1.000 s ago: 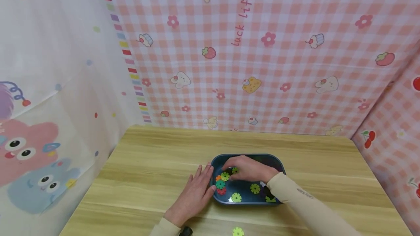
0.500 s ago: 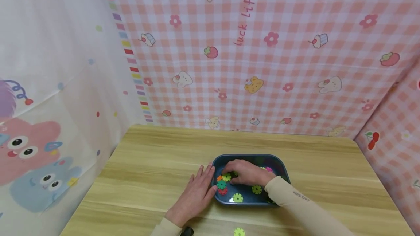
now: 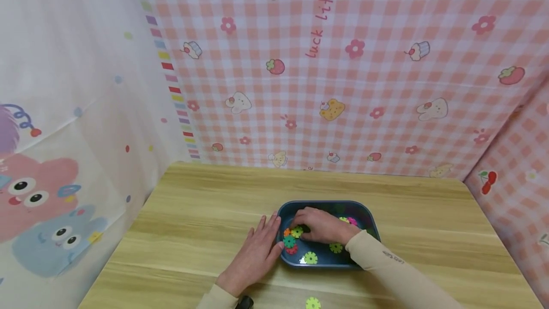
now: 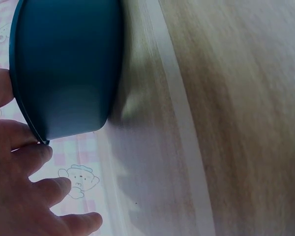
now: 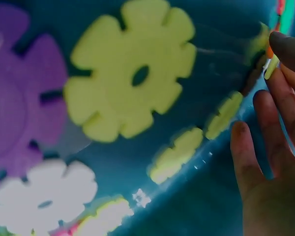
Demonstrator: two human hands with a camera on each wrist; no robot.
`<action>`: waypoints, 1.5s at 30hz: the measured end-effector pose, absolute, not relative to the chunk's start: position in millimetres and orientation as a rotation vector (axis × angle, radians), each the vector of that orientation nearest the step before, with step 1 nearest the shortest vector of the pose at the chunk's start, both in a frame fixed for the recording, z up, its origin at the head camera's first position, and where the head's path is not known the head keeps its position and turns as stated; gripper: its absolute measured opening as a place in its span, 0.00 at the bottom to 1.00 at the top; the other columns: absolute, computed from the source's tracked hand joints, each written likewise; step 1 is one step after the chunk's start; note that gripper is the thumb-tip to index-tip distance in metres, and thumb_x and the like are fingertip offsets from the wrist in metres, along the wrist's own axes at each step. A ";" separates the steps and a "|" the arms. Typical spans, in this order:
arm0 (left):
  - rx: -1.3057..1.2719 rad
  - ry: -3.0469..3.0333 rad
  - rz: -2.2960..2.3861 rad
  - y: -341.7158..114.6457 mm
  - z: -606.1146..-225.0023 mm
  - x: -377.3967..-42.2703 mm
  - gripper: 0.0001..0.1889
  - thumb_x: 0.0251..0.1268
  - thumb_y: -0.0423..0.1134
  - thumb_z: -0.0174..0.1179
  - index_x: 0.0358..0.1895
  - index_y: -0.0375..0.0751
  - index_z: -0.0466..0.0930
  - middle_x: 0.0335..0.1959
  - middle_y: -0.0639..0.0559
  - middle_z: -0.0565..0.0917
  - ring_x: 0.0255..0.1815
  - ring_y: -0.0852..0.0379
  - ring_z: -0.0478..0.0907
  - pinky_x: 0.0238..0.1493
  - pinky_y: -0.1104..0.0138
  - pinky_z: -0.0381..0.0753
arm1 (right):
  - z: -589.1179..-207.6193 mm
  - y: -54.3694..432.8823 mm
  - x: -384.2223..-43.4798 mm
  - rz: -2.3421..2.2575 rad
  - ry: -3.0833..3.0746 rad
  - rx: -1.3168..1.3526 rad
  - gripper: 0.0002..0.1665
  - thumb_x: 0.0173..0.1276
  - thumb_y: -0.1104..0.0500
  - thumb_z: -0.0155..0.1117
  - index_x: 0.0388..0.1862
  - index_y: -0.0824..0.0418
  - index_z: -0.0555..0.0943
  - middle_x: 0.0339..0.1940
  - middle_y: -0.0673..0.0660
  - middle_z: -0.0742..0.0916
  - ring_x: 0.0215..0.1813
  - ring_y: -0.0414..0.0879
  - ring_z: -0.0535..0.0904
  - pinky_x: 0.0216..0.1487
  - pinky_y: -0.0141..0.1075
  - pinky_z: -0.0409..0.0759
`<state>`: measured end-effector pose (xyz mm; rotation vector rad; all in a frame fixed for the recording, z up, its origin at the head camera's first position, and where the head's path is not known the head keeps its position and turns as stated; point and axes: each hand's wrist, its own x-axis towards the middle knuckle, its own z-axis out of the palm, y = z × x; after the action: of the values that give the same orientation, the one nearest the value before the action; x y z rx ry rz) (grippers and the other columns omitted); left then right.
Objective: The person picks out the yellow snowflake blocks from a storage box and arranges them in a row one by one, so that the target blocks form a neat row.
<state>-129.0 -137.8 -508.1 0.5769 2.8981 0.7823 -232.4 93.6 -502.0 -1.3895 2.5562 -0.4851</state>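
Observation:
In the head view my right hand (image 3: pixel 323 225) reaches into a dark blue tray (image 3: pixel 326 266). The right wrist view shows its thumb and forefinger pinching the edge of a yellow-green snowflake disc (image 5: pixel 272 67); its other fingers are extended. My left hand (image 3: pixel 253 256) lies spread against the tray's left end, and in the left wrist view its fingertips touch the tray rim. By my right fingertips are a teal disc (image 3: pixel 289 242), a red disc (image 3: pixel 292 250) and an orange disc (image 3: pixel 287 232). The right hand and forearm hide part of the tray's inside.
Elsewhere in the tray are a pink disc (image 3: pixel 352 221), a purple disc (image 5: pixel 19 98), a white disc (image 5: pixel 44 194) and several yellow-green ones. A loose yellow-green disc (image 3: pixel 313 303) lies on the wooden table (image 3: pixel 206 213) near the front. Patterned cloths surround the table.
My right hand and wrist have shifted slightly, uncovering pink and yellow-green discs at the tray's far right. The fingertips have drawn closer to the left-side discs. My left hand keeps its place.

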 end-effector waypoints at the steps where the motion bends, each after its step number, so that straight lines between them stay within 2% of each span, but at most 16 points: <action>1: 0.576 2.901 0.785 -137.6 -508.0 -128.7 0.32 0.85 0.50 0.45 0.83 0.39 0.55 0.85 0.46 0.52 0.83 0.37 0.48 0.74 0.32 0.56 | -499.7 94.9 -231.4 -0.484 2.561 -1.390 0.17 0.69 0.58 0.74 0.56 0.56 0.88 0.53 0.48 0.86 0.59 0.44 0.80 0.65 0.43 0.79; 9: 0.584 2.920 0.807 -136.4 -507.2 -126.5 0.32 0.85 0.49 0.46 0.83 0.38 0.55 0.85 0.45 0.53 0.83 0.36 0.48 0.74 0.31 0.55 | -467.1 111.1 -221.7 -0.560 2.566 -1.303 0.18 0.72 0.57 0.71 0.59 0.59 0.87 0.55 0.51 0.83 0.56 0.45 0.81 0.59 0.43 0.82; 22: 0.611 2.926 0.831 -134.8 -508.0 -127.5 0.31 0.85 0.48 0.46 0.82 0.35 0.56 0.84 0.42 0.55 0.82 0.34 0.50 0.72 0.30 0.57 | -434.5 142.4 -200.3 -0.672 2.659 -1.339 0.19 0.74 0.54 0.70 0.61 0.55 0.86 0.56 0.50 0.82 0.52 0.45 0.81 0.51 0.38 0.84; 29: 0.609 2.944 0.835 -134.5 -511.0 -127.6 0.32 0.85 0.48 0.47 0.82 0.36 0.57 0.84 0.43 0.55 0.82 0.34 0.49 0.72 0.30 0.56 | -429.9 153.3 -183.4 -0.788 2.703 -1.332 0.21 0.74 0.49 0.70 0.61 0.54 0.86 0.54 0.47 0.82 0.51 0.44 0.81 0.50 0.39 0.83; 34: 0.611 2.956 0.838 -133.7 -509.8 -129.4 0.31 0.85 0.48 0.46 0.82 0.36 0.57 0.84 0.43 0.54 0.83 0.34 0.49 0.73 0.31 0.56 | -428.4 161.3 -168.9 -0.899 2.727 -1.241 0.20 0.72 0.51 0.72 0.61 0.52 0.86 0.56 0.46 0.82 0.54 0.42 0.80 0.52 0.44 0.84; 38: 0.600 2.947 0.844 -133.7 -508.0 -129.5 0.31 0.85 0.47 0.46 0.82 0.36 0.57 0.84 0.43 0.54 0.83 0.34 0.49 0.73 0.31 0.56 | -430.3 166.3 -159.0 -0.943 2.739 -1.197 0.19 0.71 0.54 0.73 0.59 0.52 0.87 0.55 0.45 0.82 0.56 0.42 0.80 0.53 0.42 0.84; 45: 0.607 2.949 0.830 -134.1 -508.9 -127.6 0.31 0.85 0.47 0.46 0.82 0.35 0.57 0.84 0.42 0.54 0.83 0.34 0.50 0.72 0.31 0.58 | -441.6 170.3 -143.6 -1.060 2.720 -1.180 0.18 0.71 0.50 0.72 0.57 0.50 0.88 0.53 0.43 0.82 0.53 0.41 0.80 0.51 0.38 0.84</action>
<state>-127.6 -134.1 -508.9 0.6066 2.9486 0.8300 -143.6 170.3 -441.6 -1.1796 2.7203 -1.0595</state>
